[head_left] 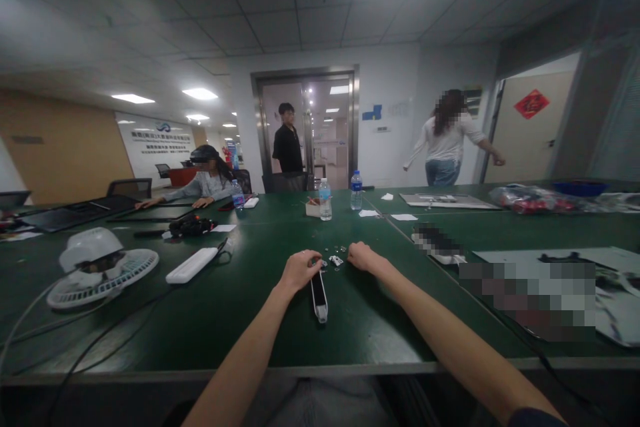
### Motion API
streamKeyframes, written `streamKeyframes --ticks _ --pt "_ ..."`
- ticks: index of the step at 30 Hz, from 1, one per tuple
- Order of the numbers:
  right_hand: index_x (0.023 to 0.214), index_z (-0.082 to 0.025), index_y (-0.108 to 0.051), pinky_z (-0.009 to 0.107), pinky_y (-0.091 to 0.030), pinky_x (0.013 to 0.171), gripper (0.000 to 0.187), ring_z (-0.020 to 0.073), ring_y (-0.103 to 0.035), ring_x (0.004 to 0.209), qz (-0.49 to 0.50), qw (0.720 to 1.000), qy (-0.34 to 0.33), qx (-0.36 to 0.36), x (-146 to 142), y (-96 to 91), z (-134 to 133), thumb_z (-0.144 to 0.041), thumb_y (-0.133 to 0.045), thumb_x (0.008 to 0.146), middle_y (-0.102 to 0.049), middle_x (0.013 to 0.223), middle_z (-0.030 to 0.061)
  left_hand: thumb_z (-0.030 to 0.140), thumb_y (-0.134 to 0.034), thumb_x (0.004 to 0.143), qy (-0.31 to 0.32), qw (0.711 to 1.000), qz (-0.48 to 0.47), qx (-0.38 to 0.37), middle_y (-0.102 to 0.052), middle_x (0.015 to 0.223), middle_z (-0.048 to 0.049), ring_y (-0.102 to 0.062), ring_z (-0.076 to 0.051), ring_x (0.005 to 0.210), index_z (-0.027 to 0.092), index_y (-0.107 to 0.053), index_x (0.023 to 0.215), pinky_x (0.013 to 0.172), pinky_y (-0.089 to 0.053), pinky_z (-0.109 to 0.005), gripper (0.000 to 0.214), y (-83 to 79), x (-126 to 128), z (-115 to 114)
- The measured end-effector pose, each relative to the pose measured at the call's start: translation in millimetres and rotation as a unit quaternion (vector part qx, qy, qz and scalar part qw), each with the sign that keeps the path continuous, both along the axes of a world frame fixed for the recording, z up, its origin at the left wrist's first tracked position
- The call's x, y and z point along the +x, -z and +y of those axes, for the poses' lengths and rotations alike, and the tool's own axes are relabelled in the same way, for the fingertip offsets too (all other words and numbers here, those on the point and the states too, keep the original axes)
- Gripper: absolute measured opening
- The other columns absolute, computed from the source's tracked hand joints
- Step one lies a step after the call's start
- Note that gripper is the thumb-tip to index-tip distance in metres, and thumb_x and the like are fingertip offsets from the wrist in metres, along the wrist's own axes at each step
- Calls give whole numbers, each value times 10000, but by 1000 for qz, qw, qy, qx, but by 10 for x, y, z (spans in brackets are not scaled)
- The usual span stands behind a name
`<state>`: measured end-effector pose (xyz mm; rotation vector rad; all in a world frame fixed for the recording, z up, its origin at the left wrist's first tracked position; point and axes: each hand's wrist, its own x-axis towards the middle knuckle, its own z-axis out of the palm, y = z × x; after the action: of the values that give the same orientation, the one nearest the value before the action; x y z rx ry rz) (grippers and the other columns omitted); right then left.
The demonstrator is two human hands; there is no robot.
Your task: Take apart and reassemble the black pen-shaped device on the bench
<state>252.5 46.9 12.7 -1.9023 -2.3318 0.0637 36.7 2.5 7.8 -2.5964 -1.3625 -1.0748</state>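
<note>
- The left hand (300, 270) is curled over the far end of a narrow black strip (318, 288); the fingertips bend down onto it, but I cannot tell whether they pinch it or only press on it
- The strip lies flat on the green table (225, 327), straight ahead of the person, with its pale near end pointing back toward the front edge
- The right hand (363, 257) rests just to the right, loosely closed with knuckles up; whether it holds anything is hidden
- A small metal part (335, 260) sits between the two hands, and tiny loose bits (339, 248) lie just beyond it, too small to identify
- Likely trouble: those bits lie loose on the bare top, so a sweep of either wrist could flick them away, and they would be hard to spot on the dark green
- With contact only at its far end, the strip could pivot or slide if pushed sideways
- The fan (103, 267), the white power strip (193, 265) and their cable (125, 327) lie well apart to the left, so snagging looks unlikely
</note>
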Motion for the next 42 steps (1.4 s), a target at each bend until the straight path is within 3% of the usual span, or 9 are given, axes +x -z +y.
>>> streamKeyframes --ticks 11,15,21,31,37,42 --pt "988 -80 -671 326 -495 678 305 320 -627 911 -20 999 12 45 -45 51 11 -199 -566 727 -633 991 234 288 -531 818 13 1000 -10 -14 -655 800 -24 -563 -133 675 182 -667 947 665 -440 -244 215 0 -6 -1" --pt "893 -101 -696 309 -486 681 235 292 -638 884 1 1000 -9 15 25 27 29 -172 -541 730 -655 942 200 278 -544 806 10 1000 -9 -19 -660 805 -30 -567 -139 677 177 -671 941 653 -441 -243 212 -23 4 -21" --pt "837 -168 -707 200 -456 649 176 171 -648 790 38 998 -40 -29 168 -57 60 -175 -603 695 -687 867 80 277 -546 808 15 1000 -9 -11 -661 797 -27 -573 -135 675 181 -672 931 651 -438 -236 200 -11 7 -16" --pt "797 -113 -695 212 -448 601 286 163 -629 734 65 993 -3 -96 211 -59 52 -370 -629 691 -670 832 105 275 -538 813 24 1000 -9 -13 -659 793 -25 -567 -125 671 173 -671 931 664 -433 -236 205 -10 8 -24" --pt "707 -141 -697 215 -433 583 150 158 -624 675 74 993 -62 -71 197 -52 -10 -259 -604 705 -673 726 70 278 -539 808 30 999 -15 -15 -664 800 -33 -573 -135 674 175 -676 927 659 -444 -243 209 -8 13 -23" --pt "777 -157 -683 197 -419 622 117 132 -612 696 125 983 -137 19 108 -38 -58 -158 -601 695 -678 749 36 267 -567 784 36 997 -60 -24 -673 791 -24 -577 -125 660 174 -684 901 648 -452 -231 189 4 32 -7"
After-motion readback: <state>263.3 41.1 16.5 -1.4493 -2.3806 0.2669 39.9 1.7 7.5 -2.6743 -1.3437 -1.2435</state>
